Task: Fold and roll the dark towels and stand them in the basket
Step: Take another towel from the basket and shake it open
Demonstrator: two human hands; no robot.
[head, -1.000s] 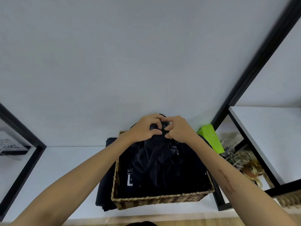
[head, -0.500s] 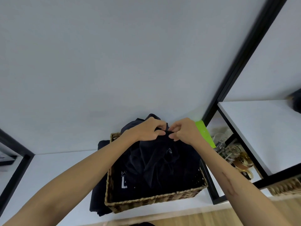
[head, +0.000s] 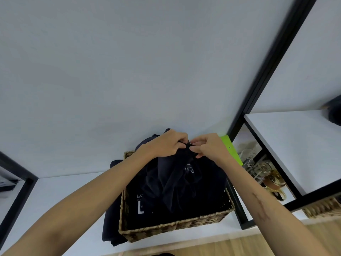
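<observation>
White desk (head: pixel 55 200) against a pale wall, black-framed shelving to either side. Wicker basket (head: pixel 177 225) stands on the desk, right of centre. Contents: dark towels, crumpled, not rolled; one at the left inner wall shows white lettering (head: pixel 140 207). More dark fabric (head: pixel 110 224) lies outside the basket, pressed against its left wall and resting on the desk.

Dark towel (head: pixel 177 174) held up above the basket, its lower part hanging down into it; small pale print visible on it. Left hand (head: pixel 166 145) and right hand (head: pixel 208 147) meet at its top edge, each grip pinching the cloth with curled fingers.

Green flat object (head: pixel 230 148) behind the right hand. Glass jars (head: pixel 258 167) on the lower shelf at right.
</observation>
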